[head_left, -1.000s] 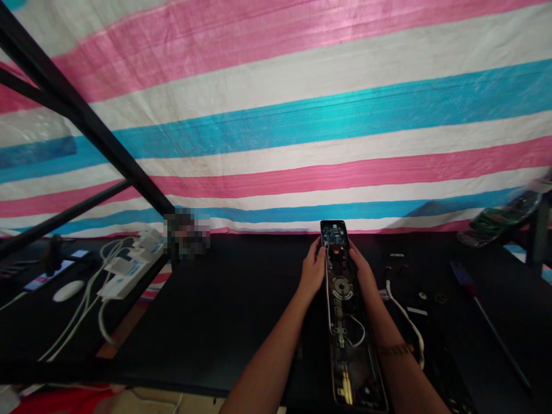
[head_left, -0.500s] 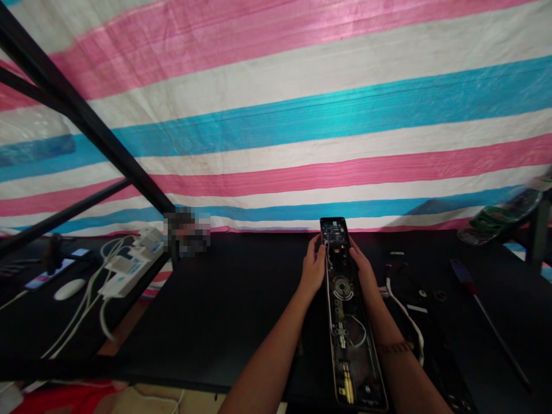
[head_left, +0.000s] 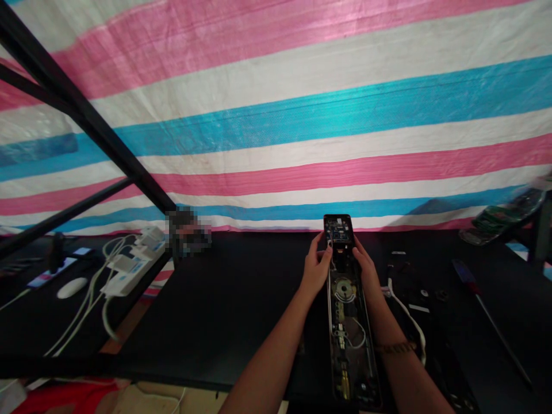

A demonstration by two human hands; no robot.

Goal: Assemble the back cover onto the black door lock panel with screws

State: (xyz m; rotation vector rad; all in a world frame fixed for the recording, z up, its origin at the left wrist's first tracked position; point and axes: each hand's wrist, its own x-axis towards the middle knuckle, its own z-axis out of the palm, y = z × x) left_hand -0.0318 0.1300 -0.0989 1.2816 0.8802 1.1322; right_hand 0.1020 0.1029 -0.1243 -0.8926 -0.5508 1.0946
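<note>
Between my two hands is a long, narrow, dark housing (head_left: pixel 362 322), its inside facing me; it looks like an opened electronic door lock. A circuit board (head_left: pixel 338 230) fills its far end. White wires run down its left side past a round metal part (head_left: pixel 344 290) to brass and silver fittings (head_left: pixel 344 384) near me. My left hand (head_left: pixel 317 265) grips the far left edge, thumb by the wires below the board. On the opposite edge, my right hand (head_left: pixel 365 269) is wrapped round the side. Fingers behind the housing are hidden.
A long screwdriver (head_left: pixel 495 316) lies on the black table (head_left: pixel 207 322) at right, near a white cable (head_left: pixel 407 316) and small loose parts. A power strip (head_left: pixel 133 264), white mouse (head_left: pixel 72 288) and phone (head_left: pixel 52 273) are at left. A black metal frame (head_left: pixel 107 144) slants across.
The far end of the housing has shifted slightly right and up, and its near end slightly left. Both hands keep their hold, and the left thumb sits closer to the wires.
</note>
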